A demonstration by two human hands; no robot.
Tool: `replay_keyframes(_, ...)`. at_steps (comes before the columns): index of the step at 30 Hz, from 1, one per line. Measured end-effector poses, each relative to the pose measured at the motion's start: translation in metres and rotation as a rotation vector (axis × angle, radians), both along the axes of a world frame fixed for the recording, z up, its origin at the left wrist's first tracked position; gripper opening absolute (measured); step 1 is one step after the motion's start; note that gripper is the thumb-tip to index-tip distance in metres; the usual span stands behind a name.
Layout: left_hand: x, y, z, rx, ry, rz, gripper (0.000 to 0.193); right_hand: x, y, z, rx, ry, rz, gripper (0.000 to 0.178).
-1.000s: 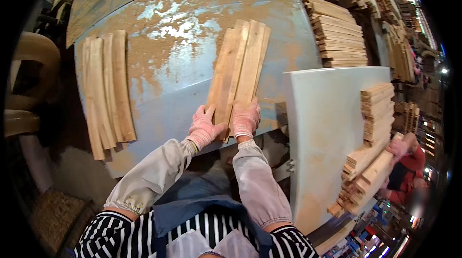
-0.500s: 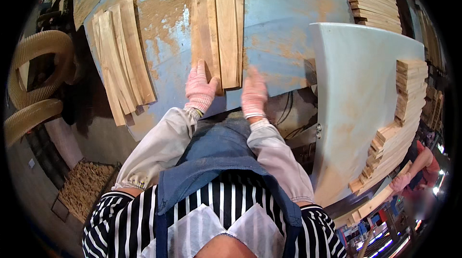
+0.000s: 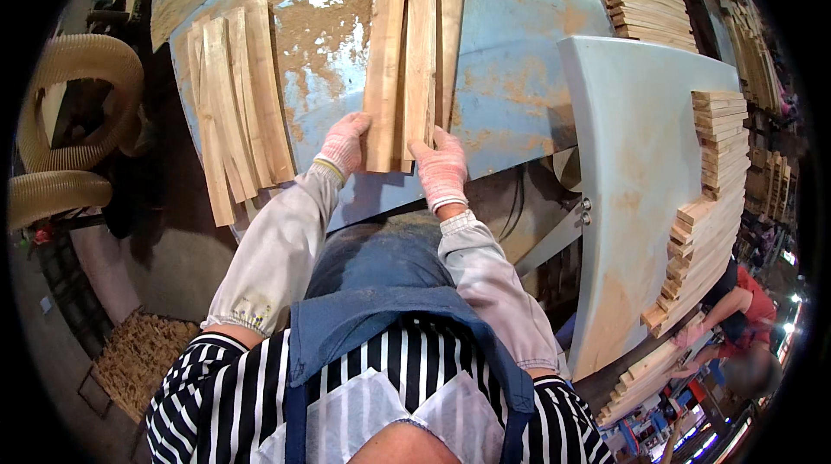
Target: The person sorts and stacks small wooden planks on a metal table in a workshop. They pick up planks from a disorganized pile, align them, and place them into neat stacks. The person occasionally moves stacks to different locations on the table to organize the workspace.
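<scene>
Several pale wooden boards lie side by side on the blue, sawdust-covered table, pointing away from me. My left hand (image 3: 344, 142), in a pink-and-white knit glove, is closed at the left edge of the left board (image 3: 386, 66), near its near end. My right hand (image 3: 443, 170), gloved alike, grips the near end of the middle board (image 3: 421, 48), thumb toward the left. That board overlaps its neighbours, and another board (image 3: 449, 44) shows to its right. The fingertips of both hands are partly hidden.
Another group of boards (image 3: 244, 100) lies on the table's left. At right, a pale blue panel (image 3: 632, 144) bears a stepped stack of wood strips (image 3: 710, 196). A ribbed hose (image 3: 82, 48) coils at far left. A co-worker in red (image 3: 753, 308) handles boards at lower right.
My left hand has gone from the top of the left board to its edge. My right hand, blurred and apart before, now grips the middle board. The boards have shifted and spread.
</scene>
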State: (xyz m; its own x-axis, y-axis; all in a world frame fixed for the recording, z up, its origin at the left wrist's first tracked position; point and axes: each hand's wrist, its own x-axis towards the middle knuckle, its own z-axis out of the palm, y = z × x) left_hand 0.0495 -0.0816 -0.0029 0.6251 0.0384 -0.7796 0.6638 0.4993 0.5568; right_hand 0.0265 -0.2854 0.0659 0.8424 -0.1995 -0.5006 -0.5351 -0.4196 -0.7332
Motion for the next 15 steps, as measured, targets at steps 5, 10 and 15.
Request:
replay_keyframes(5, -0.020, 0.016, 0.026, -0.034, 0.004, -0.019, 0.042, -0.024, 0.028, -0.014, 0.120, -0.076, -0.096, 0.050)
replay_keyframes(10, -0.054, 0.016, 0.043, 0.332, -0.021, -0.379, 0.061, -0.059, 0.057, 0.005, 0.150, -0.107, 0.504, 0.038)
replay_keyframes(15, -0.084, 0.056, 0.039, 0.570, -0.084, -0.430, 0.058, -0.037, 0.037, -0.010, -0.370, -0.072, 0.214, 0.055)
